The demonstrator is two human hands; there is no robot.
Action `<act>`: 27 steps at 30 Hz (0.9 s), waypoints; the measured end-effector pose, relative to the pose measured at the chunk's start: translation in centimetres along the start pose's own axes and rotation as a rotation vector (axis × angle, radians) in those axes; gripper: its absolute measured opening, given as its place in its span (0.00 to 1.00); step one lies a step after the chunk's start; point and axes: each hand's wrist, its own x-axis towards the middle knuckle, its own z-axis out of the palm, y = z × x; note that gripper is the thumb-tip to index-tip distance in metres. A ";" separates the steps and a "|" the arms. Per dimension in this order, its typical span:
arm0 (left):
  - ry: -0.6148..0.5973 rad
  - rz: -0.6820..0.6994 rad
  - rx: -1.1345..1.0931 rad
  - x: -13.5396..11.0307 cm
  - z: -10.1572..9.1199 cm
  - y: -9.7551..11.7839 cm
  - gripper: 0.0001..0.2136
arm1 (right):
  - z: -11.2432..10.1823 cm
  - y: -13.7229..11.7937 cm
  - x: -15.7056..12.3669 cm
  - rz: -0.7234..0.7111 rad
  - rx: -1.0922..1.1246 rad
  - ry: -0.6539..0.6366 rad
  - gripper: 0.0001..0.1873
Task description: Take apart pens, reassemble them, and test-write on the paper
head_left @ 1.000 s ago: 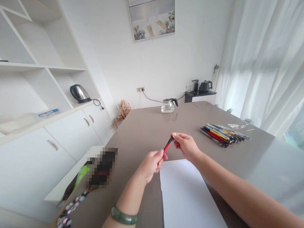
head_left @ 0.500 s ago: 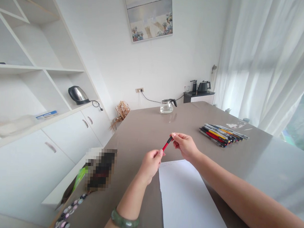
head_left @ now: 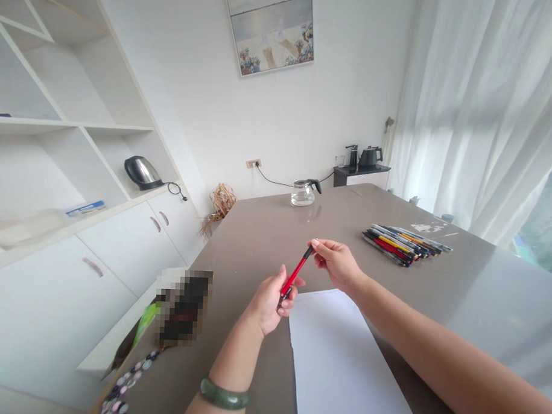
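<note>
A red pen [head_left: 296, 272] with black ends is held between both hands above the grey table [head_left: 257, 230]. My left hand [head_left: 269, 298], with a green bangle on its wrist, curls its fingers round the pen's lower end. My right hand [head_left: 336, 263] pinches the pen's upper black tip with fingers closed. A white sheet of paper [head_left: 338, 360] lies on the table just below and to the right of the hands.
A row of several pens [head_left: 404, 241] lies on the table to the right. A glass jug [head_left: 303, 192] stands at the far edge. A bead string [head_left: 120, 389] and a blurred dark object [head_left: 184, 307] sit at the near left edge. White shelves with a kettle [head_left: 141, 172] stand left.
More of the red pen shows now: my left hand has loosened and slid down to its lower end. My right hand stays pinched on the upper tip.
</note>
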 end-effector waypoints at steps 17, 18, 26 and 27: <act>0.276 0.234 0.364 0.5 0.3 -0.4 0.21 | 0.6 0.2 -0.4 -0.027 -0.054 0.083 0.19; 0.229 0.193 0.307 0.4 0.3 -0.4 0.21 | 0.6 0.2 -0.4 -0.031 -0.049 0.082 0.19; 0.138 0.109 0.228 0.2 0.0 -0.1 0.19 | 0.7 -0.1 -0.5 -0.044 -0.053 0.089 0.18; 0.180 0.140 0.272 0.2 0.0 -0.1 0.18 | 0.6 0.0 -0.5 -0.047 -0.064 0.097 0.18</act>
